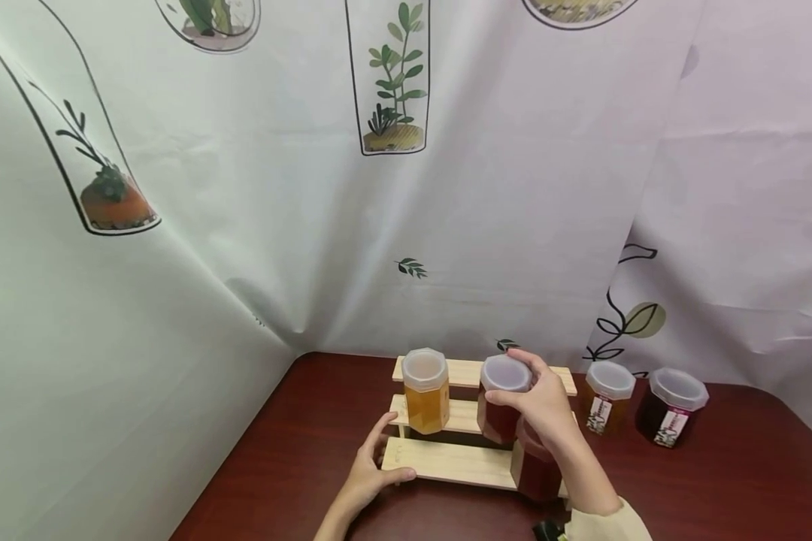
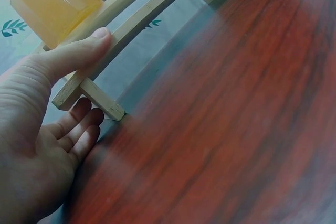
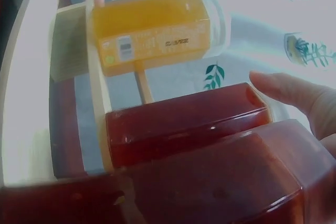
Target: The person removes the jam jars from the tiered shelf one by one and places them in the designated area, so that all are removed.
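A stepped wooden rack (image 1: 456, 460) stands on the table. On its middle step, the dark red jar (image 1: 495, 421) with a translucent lid is gripped near the top by my right hand (image 1: 546, 406). The right wrist view shows the thumb at that jar's lid end (image 3: 260, 100). Another red jar (image 1: 538, 472) sits on the front step, partly hidden by my right forearm. To the left, a yellow-orange jar (image 1: 428, 406) is on the middle step. My left hand (image 1: 367, 472) holds the rack's left end, thumb on the front step and other fingers beside the leg (image 2: 105, 99).
Right of the rack stand an amber jar (image 1: 605, 402) and a darker jar (image 1: 670, 413), both labelled. A small black object (image 1: 548, 530) lies near my right sleeve. A white printed curtain (image 1: 514, 188) hangs behind the dark red table (image 1: 271, 458).
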`<state>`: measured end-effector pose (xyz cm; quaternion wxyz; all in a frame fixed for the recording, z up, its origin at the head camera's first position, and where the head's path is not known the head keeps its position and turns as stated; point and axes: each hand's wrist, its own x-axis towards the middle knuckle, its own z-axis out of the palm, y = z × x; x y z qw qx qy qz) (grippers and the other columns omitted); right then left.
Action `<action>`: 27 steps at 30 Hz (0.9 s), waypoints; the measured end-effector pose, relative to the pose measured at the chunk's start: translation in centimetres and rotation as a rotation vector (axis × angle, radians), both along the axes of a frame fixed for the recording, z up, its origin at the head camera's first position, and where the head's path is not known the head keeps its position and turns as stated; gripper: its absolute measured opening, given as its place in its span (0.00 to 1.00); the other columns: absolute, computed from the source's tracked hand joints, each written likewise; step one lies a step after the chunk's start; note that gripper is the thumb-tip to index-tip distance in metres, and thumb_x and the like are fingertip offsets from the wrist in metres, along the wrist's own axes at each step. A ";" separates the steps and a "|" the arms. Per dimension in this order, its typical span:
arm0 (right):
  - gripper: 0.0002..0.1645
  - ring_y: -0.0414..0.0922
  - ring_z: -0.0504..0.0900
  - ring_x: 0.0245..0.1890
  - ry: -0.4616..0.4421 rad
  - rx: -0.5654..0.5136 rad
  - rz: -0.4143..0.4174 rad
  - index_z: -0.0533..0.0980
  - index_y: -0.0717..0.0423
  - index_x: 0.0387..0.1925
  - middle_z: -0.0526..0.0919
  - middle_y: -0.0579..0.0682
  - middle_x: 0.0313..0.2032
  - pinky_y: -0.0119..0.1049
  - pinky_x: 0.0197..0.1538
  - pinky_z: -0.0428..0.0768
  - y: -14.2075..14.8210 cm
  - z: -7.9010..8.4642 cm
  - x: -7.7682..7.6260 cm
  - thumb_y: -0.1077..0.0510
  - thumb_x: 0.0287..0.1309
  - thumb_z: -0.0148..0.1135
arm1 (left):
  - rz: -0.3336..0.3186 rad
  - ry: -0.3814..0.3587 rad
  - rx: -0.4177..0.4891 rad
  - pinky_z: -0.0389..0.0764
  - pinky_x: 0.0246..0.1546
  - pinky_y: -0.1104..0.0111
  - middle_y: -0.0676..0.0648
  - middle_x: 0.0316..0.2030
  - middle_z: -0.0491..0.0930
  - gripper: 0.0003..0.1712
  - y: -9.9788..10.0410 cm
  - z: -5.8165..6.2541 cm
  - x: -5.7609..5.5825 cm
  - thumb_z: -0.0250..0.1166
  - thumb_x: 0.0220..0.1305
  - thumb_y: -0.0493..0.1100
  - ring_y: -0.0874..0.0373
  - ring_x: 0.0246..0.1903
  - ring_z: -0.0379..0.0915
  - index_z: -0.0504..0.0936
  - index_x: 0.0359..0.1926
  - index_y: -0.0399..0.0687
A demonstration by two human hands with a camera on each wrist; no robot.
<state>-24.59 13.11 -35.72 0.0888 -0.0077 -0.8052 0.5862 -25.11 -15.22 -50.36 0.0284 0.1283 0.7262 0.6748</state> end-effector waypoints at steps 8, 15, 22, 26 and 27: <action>0.48 0.46 0.74 0.54 -0.011 -0.103 -0.004 0.64 0.57 0.68 0.73 0.61 0.61 0.19 0.45 0.75 -0.1 0.3 0.0 0.62 0.45 0.76 | 0.007 -0.001 -0.009 0.81 0.25 0.70 0.36 0.45 0.71 0.56 -0.2 0.0 0.0 0.77 0.46 0.33 0.61 0.30 0.74 0.58 0.73 0.55; 0.48 0.33 0.74 0.47 0.012 -0.123 -0.008 0.65 0.54 0.67 0.72 0.58 0.61 0.18 0.46 0.75 -0.1 0.6 0.2 0.62 0.44 0.77 | 0.010 0.000 -0.016 0.81 0.27 0.70 0.36 0.48 0.71 0.56 -0.2 -0.1 0.0 0.77 0.47 0.34 0.60 0.33 0.73 0.57 0.74 0.55; 0.48 0.28 0.73 0.47 0.070 -0.190 0.014 0.65 0.53 0.68 0.70 0.54 0.62 0.16 0.48 0.74 -0.1 1.4 0.6 0.65 0.44 0.76 | 0.017 0.001 -0.028 0.81 0.27 0.69 0.36 0.48 0.71 0.56 -0.1 0.1 0.1 0.78 0.46 0.34 0.59 0.35 0.72 0.58 0.73 0.56; 0.48 0.30 0.74 0.49 0.118 -0.191 0.027 0.64 0.53 0.68 0.71 0.47 0.59 0.16 0.49 0.75 0.0 2.4 1.0 0.64 0.44 0.76 | 0.012 0.004 -0.025 0.81 0.27 0.69 0.36 0.47 0.71 0.56 0.0 0.1 0.1 0.77 0.46 0.34 0.60 0.34 0.72 0.57 0.74 0.55; 0.48 0.30 0.74 0.49 0.128 -0.192 0.031 0.64 0.53 0.68 0.72 0.45 0.57 0.16 0.49 0.75 0.0 2.6 1.1 0.64 0.44 0.76 | 0.013 0.004 -0.026 0.81 0.27 0.69 0.36 0.47 0.71 0.56 0.0 0.1 0.1 0.77 0.46 0.34 0.60 0.34 0.72 0.57 0.74 0.55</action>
